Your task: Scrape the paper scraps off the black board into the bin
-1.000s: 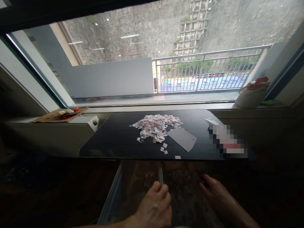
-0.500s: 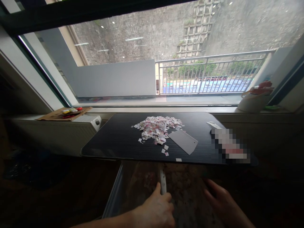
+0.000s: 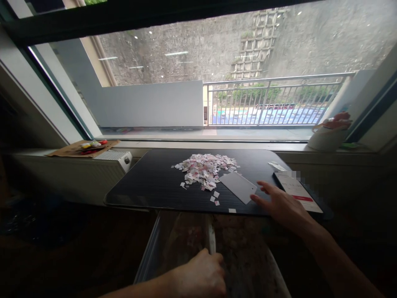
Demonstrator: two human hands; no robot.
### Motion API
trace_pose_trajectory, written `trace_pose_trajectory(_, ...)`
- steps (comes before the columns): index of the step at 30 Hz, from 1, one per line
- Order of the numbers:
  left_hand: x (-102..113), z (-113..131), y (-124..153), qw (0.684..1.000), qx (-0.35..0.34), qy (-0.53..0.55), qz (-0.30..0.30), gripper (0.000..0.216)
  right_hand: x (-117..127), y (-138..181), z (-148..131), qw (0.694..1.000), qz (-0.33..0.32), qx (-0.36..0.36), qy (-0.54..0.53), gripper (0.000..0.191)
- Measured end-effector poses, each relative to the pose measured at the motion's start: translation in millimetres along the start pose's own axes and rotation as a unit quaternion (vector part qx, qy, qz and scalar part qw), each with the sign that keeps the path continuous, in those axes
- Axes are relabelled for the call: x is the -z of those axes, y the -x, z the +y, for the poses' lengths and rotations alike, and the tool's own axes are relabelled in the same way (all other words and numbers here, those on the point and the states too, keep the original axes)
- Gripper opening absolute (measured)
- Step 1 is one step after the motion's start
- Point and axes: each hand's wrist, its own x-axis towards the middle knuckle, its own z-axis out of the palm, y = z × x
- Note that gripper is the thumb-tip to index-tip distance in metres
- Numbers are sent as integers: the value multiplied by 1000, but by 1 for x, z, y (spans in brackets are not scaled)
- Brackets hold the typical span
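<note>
My left hand is closed around the end of a pale, narrow strip, which looks like the rim of a dim bag or container below the table; its exact kind is unclear. Over the table's front right, my right hand has its fingers apart, the tips at the near right corner of a flat grey scraper with a small hole. Whether they touch it I cannot tell. The scraper's far left end meets a heap of small white and pinkish paper squares. A few loose squares lie nearer me.
A dark table reaches the window sill. On its right lie a phone and a small clear-and-white packet. Brown cardboard with small tools rests on the radiator at left. A white pot stands at the sill's right.
My right hand has risen from below the table edge to the scraper's corner, fingers spreading. My left hand keeps its grip on the pale strip. The view has shifted slightly.
</note>
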Motion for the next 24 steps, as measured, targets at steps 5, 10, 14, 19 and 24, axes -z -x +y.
trace_pose_trajectory(5, -2, 1, -1, 1000, 0, -1, 4, 32, -4, -48, -48, 992, -79, -3, 95, 79)
trace_pose_trajectory(10, -6, 2, 0, 1000, 7, 0, 23, 31, -11, -54, -45, 995, -77, -17, 67, 75)
trace_pose_trajectory(14, -14, -1, -3, 999, -3, -14, 41, 29, -6, -61, -35, 998, -64, -20, -5, 76)
trace_pose_trajectory(19, -16, -2, -7, 999, -10, -27, 35, 24, 7, -62, -19, 986, -62, 14, -152, 47)
trace_pose_trajectory(24, -8, 2, -7, 1000, 7, -10, 0, 25, 17, -44, 8, 963, 71, 57, -253, 41)
